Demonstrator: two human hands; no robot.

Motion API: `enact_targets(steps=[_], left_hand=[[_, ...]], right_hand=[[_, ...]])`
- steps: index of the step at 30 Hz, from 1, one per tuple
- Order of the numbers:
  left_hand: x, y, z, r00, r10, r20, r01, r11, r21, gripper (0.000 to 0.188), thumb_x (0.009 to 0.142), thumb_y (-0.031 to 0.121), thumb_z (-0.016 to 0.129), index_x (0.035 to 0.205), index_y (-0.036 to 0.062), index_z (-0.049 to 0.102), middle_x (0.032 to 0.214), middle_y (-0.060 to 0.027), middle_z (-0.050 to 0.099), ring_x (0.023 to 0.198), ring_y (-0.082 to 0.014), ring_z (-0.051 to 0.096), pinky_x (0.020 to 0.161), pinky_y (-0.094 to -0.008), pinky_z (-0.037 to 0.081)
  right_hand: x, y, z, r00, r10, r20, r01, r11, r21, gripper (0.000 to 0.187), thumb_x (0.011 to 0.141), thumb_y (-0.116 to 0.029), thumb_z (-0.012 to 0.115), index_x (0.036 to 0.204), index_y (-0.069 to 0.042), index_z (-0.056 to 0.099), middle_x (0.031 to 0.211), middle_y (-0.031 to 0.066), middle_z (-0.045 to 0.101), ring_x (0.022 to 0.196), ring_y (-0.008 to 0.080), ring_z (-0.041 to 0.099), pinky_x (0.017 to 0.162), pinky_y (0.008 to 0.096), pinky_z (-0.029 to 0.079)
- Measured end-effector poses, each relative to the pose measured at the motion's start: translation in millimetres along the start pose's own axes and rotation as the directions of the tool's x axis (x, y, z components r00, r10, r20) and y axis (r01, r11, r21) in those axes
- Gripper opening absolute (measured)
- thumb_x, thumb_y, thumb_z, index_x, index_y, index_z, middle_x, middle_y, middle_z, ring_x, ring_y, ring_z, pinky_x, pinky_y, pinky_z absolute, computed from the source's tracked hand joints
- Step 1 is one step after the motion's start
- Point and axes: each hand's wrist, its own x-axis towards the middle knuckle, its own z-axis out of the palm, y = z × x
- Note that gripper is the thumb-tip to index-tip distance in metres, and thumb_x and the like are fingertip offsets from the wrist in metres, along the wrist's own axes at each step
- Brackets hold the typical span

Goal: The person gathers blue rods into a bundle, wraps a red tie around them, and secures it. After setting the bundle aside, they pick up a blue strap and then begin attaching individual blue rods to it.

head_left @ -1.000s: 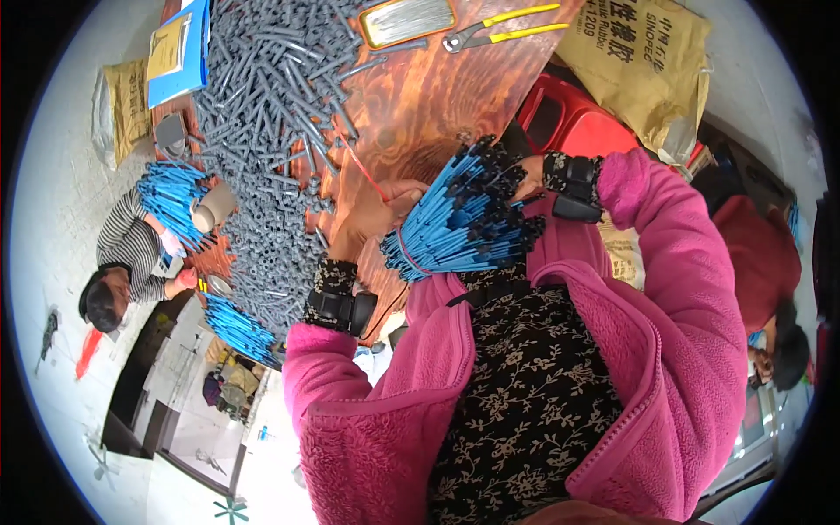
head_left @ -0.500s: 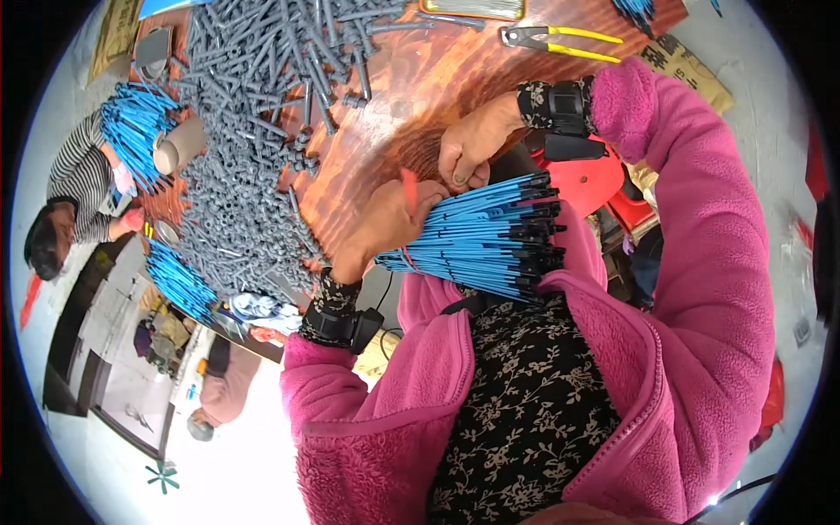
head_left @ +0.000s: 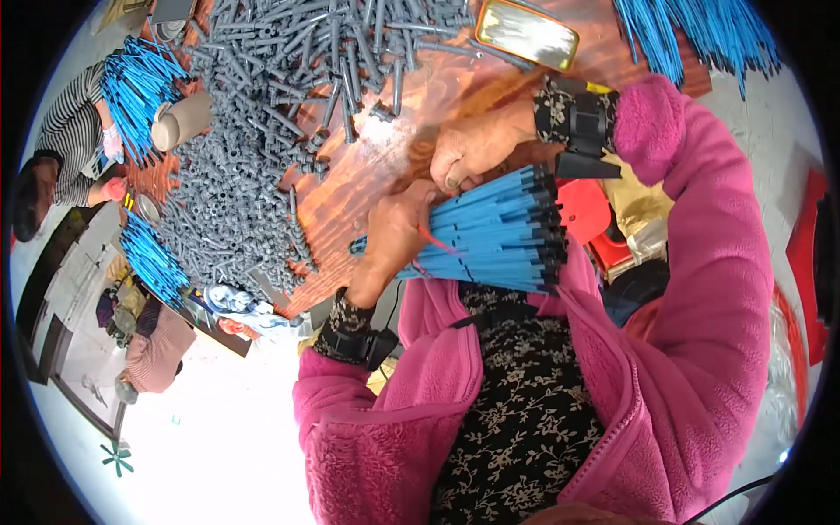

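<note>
A thick bundle of thin blue tubes with black ends (head_left: 503,232) lies across in front of my body, its black ends to the right. My left hand (head_left: 395,229) is wrapped round the bundle's left part. A red tie (head_left: 430,238) shows beside its fingers, with part of it running round the bundle. Just above the bundle's upper edge, my right hand (head_left: 477,149) is closed, thumb against curled fingers, close to the left fingertips. Whatever lies between its fingers is hidden.
Grey plastic pieces (head_left: 236,175) are heaped on the wooden table (head_left: 346,188). A yellow-rimmed tray (head_left: 528,35) and loose blue tubes (head_left: 700,35) lie at the far side. At the left, a co-worker (head_left: 66,131) sits by more blue tubes (head_left: 140,92). A red stool (head_left: 584,210) stands near my right arm.
The whole view has shifted, and more blue tubes show at the far right. The red tie's loose end now points down right over the bundle instead of up. Both hands stay at the bundle.
</note>
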Motion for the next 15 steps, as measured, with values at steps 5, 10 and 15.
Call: enact_targets(steps=[5, 10, 15], left_hand=[[86, -96, -6, 0.998, -0.013, -0.061, 0.006, 0.994, -0.110, 0.009, 0.090, 0.005, 0.059, 0.098, 0.0068, 0.063, 0.076, -0.0169, 0.065, 0.066, -0.0371, 0.065, 0.059, -0.0405, 0.052], [152, -192, -8, 0.987, -0.111, -0.117, 0.089, 0.981, -0.174, 0.008, 0.093, 0.003, 0.057, 0.100, 0.0042, 0.060, 0.080, -0.0146, 0.065, 0.063, -0.0293, 0.066, 0.060, -0.0319, 0.052], [169, -258, -11, 0.968, -0.129, -0.214, 0.105, 0.987, -0.122, 0.009, 0.094, 0.001, 0.056, 0.102, 0.0026, 0.059, 0.079, -0.0135, 0.064, 0.060, -0.0238, 0.064, 0.058, -0.0286, 0.050]], right_hand=[[56, 72, -105, 0.997, -0.072, 0.004, 0.071, 0.993, 0.098, 0.017, 0.090, -0.012, 0.055, 0.090, 0.001, 0.065, 0.074, 0.0095, 0.066, 0.066, 0.0167, 0.064, 0.062, 0.0307, 0.051], [121, 132, -196, 1.000, 0.013, -0.008, -0.013, 1.000, -0.018, 0.018, 0.091, -0.012, 0.054, 0.089, 0.002, 0.065, 0.074, 0.0094, 0.066, 0.066, 0.0163, 0.064, 0.062, 0.0300, 0.051], [174, 160, -238, 0.989, -0.042, -0.144, 0.046, 0.999, 0.027, 0.017, 0.090, -0.013, 0.053, 0.091, 0.001, 0.065, 0.073, 0.0073, 0.066, 0.065, 0.0152, 0.064, 0.062, 0.0292, 0.051]])
